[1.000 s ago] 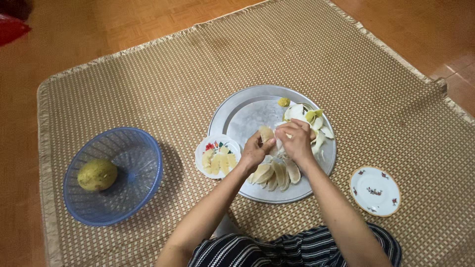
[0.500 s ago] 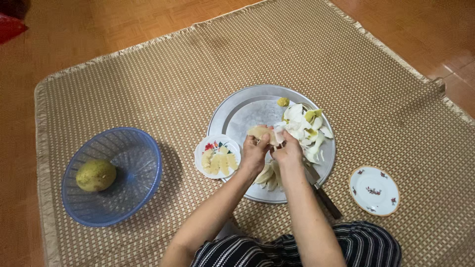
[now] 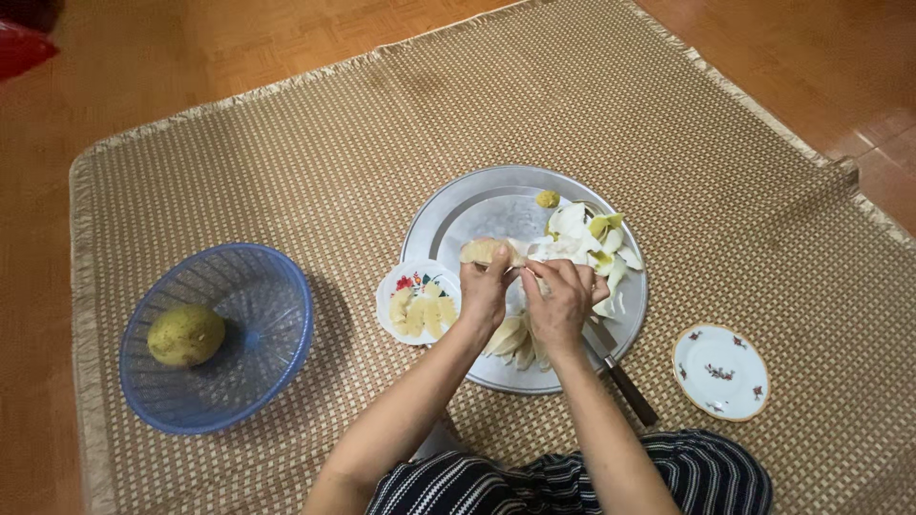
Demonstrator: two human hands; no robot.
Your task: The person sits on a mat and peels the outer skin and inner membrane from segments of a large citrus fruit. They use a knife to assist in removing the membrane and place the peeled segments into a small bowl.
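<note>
The fruit segment (image 3: 489,252), pale yellow and curved, sits above the near-left part of the round metal tray (image 3: 448,224), pinched at its lower edge by the left hand (image 3: 485,291). Much of the segment's underside is hidden behind that hand's fingers, and a thin whitish strip of skin running from it to the right hand (image 3: 558,303) is too small to make out clearly. The left fingers are curled closed around the segment; the right fingers are bunched together, thumb against fingertips, nipping the strip just beside the segment, so the two hands almost touch. Below the hands, more peeled segments (image 3: 515,339) lie on the tray, partly covered by the wrists, so their count cannot be told. A knife (image 3: 620,374) rests with its dark handle off the tray's near-right rim; its blade is largely hidden under the right hand. White and greenish peel scraps (image 3: 592,234) are heaped on the tray's right side. A small flowered dish (image 3: 393,286) with yellow pieces touches the tray's left edge. Well apart on the woven mat (image 3: 286,153), a blue mesh basket (image 3: 277,286) holds one green-yellow fruit (image 3: 186,335), and a small patterned saucer (image 3: 720,371) lies to the right.
</note>
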